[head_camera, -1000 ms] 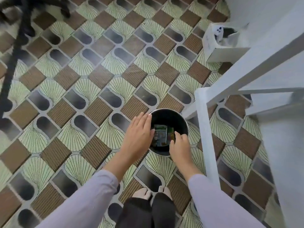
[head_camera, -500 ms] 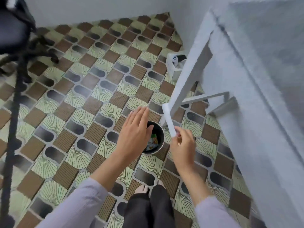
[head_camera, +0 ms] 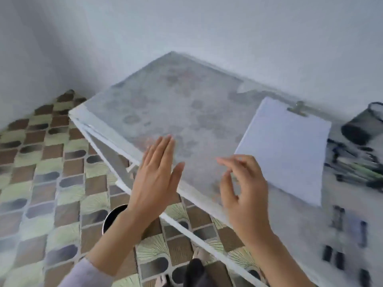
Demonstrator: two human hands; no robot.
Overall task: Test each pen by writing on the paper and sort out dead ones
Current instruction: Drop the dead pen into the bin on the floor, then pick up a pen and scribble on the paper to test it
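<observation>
Paper (head_camera: 284, 150) just right of hands (head_camera: 244, 189), pens (head_camera: 356, 168) beyond

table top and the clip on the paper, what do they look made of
Table top: pale grey with mottled blotches and a matt look, so perhaps stone or a stone-pattern laminate; the blur leaves it open. Its frame is plain white, likely painted metal or wood. Clip at the top edge of the paper: silvery with a bright glint, so probably metal.
</observation>
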